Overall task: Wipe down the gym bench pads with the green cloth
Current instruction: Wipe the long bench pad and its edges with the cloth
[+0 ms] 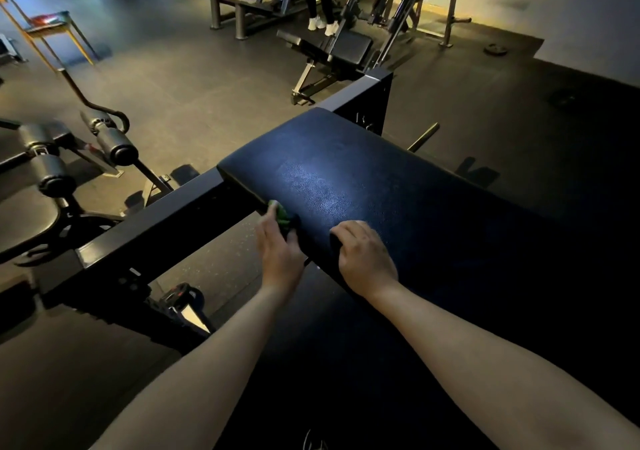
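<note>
Right now the small bunched green cloth (282,215) sits against the near-left edge of the dark blue, pebble-textured vinyl bench pad (363,179), where the rounded side of the padding drops toward the black steel frame beam (166,221). The left hand (280,255) holds it there, fingers curled round the bundle and pressing it into the pad's edge, so only a little green shows past the fingertips. The right hand (365,259) rests on the same near edge just to the right, knuckles up, fingers bent over the lip and holding nothing but the pad itself, apparently as a brace. The pad's long axis runs from the lower right of the view up toward the far left corner, and nearly all of its top face lies ahead of and to the right of the cloth, a pale sheen marking the middle. Since the left hand is the one carrying the cloth and sits at the pad's left end, my judgement is that the next stroke has to travel away from the body or rightward along that long axis. Beyond stand padded roller machines (114,141), another black incline bench (332,51) and a person's legs in white shoes (322,25).
</note>
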Available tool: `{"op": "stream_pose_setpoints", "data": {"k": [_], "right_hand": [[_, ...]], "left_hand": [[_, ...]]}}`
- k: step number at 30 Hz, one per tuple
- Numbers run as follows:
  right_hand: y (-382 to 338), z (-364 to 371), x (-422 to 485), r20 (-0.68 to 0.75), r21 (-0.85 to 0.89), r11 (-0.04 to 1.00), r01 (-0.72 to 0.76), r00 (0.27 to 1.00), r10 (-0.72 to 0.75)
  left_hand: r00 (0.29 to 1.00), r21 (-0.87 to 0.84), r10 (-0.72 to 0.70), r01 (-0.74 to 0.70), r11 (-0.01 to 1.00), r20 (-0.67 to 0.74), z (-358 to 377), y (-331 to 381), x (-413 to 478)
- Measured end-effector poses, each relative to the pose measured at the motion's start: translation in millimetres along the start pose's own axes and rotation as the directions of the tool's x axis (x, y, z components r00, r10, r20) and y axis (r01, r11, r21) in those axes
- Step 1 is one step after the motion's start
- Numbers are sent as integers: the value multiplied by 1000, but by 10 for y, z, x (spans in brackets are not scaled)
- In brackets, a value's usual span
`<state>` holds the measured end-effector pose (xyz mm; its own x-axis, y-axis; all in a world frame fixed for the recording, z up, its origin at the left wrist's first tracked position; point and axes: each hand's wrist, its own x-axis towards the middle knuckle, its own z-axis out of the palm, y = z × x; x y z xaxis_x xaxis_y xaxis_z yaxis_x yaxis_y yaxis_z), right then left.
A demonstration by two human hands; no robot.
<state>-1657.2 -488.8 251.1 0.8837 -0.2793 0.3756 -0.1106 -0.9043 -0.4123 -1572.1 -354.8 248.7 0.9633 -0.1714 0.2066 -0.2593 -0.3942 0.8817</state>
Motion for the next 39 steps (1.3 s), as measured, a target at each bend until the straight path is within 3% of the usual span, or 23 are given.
{"op": "stream_pose_setpoints", "data": {"k": [2, 4, 10, 14, 17, 21, 23, 26, 29, 39], "right_hand": [[-4, 3, 14, 14, 7, 1000, -3, 1000, 3], [-27, 3, 14, 21, -6, 1000, -11, 1000, 11], [-58, -28, 8, 4, -44, 999, -20, 1000, 20], [-100, -16, 6, -15, -55, 998, -27, 1000, 26], [-96, -22, -7, -21, -41, 998, -43, 999, 42], [-95, -28, 4, -15, -54, 998, -35, 999, 35], [-95, -21, -16, -16, -54, 998, -23, 1000, 22], [-97, -12, -2, -16, -51, 998, -30, 999, 29], [-91, -10, 4, -9, -62, 998, -23, 1000, 22], [-127, -3, -12, -10, -60, 997, -46, 999, 45]], "left_hand": [[993, 42, -116, 117, 992, -24, 7, 10, 260], [989, 111, -150, 147, 983, 12, 147, 32, 351], [985, 284, 71, -114, 952, 158, 256, -60, 120], [936, 163, 239, -287, 944, 259, 194, -50, -230], [899, 47, 310, -340, 939, 309, 139, -39, -446], [915, -86, 269, -255, 963, 302, -50, -100, -262], [965, -60, 186, -178, 982, 182, -106, -175, -90], [993, -123, -105, 110, 986, 44, -81, -233, 263], [936, -166, -329, 347, 923, 127, 57, -150, 462], [952, -159, -301, 305, 939, 50, 225, -63, 216]]}}
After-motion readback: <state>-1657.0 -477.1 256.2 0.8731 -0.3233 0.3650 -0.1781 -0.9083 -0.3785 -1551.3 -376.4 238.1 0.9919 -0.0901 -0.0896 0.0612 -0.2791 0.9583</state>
